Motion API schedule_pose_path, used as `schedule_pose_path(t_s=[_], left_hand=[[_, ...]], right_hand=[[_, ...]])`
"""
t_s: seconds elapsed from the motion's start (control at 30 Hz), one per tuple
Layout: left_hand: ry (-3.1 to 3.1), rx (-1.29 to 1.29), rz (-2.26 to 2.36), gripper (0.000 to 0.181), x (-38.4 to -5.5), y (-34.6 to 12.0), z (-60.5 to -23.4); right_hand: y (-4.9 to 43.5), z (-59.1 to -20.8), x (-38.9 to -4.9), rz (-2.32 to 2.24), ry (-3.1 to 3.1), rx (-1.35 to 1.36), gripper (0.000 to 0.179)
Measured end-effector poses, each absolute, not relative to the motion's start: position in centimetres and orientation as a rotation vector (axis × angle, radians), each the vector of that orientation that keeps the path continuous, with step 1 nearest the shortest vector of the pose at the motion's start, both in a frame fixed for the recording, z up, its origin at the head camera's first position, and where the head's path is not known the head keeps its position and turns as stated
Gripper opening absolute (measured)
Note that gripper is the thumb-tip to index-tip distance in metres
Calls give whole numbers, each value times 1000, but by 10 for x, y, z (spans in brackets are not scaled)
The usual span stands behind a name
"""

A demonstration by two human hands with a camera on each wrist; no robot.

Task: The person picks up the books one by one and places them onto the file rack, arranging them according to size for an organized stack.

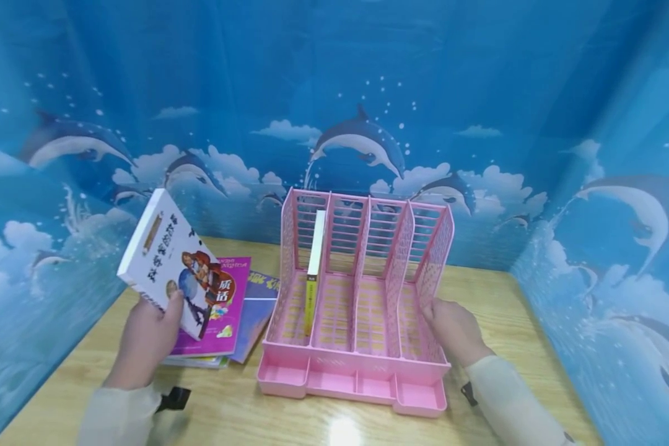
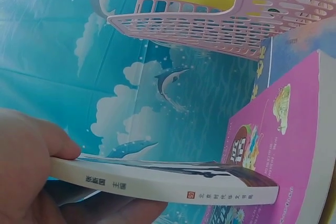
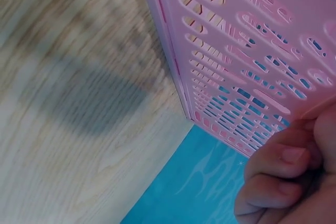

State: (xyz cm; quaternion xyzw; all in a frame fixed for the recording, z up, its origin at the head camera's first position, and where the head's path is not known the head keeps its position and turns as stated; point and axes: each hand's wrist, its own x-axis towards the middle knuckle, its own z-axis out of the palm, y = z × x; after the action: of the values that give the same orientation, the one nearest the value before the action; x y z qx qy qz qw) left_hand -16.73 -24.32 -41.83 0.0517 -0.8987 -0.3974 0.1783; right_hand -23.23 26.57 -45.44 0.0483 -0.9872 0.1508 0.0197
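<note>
My left hand grips a white paperback book, thumb on its illustrated cover, and holds it tilted above the stacked books. Its spine, with black lettering, faces the left wrist view, where the fingers lie beneath the book. A pink desktop book rack stands on the table, with four upright slots and small trays along its front. One book with a yellow spine stands in the leftmost slot. At the rack's right side panel, my right hand holds on with curled fingers; its thumb is hidden in the right wrist view.
Left of the rack lies a pile with a magenta book on top. A blue-purple book pokes out between pile and rack. Blue dolphin-printed curtains enclose the wooden table at the back and sides.
</note>
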Motion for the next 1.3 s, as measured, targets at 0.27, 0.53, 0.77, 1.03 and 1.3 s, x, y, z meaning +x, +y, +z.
schedule_pose_path(t_s=[0.27,0.53,0.77,1.03,1.3], left_hand=[[-2506,177,-1167,50,-165,-246,-421],[-2328,313,-1244,44,-151,-237,-429],[-1983,117,-1358,61,-131,-193,-440],[-1796,-338,-1456,75,-138,-131,-425],[-1900,-472,-1476,76,-147,-94,-425]], right_hand=[[264,-455,-233,457,-3057,132,41],[264,-455,-230,466,-3070,114,41],[264,-455,-231,505,-3082,105,41],[267,-457,-234,540,-3075,95,44],[266,-458,-233,506,-3083,93,40]])
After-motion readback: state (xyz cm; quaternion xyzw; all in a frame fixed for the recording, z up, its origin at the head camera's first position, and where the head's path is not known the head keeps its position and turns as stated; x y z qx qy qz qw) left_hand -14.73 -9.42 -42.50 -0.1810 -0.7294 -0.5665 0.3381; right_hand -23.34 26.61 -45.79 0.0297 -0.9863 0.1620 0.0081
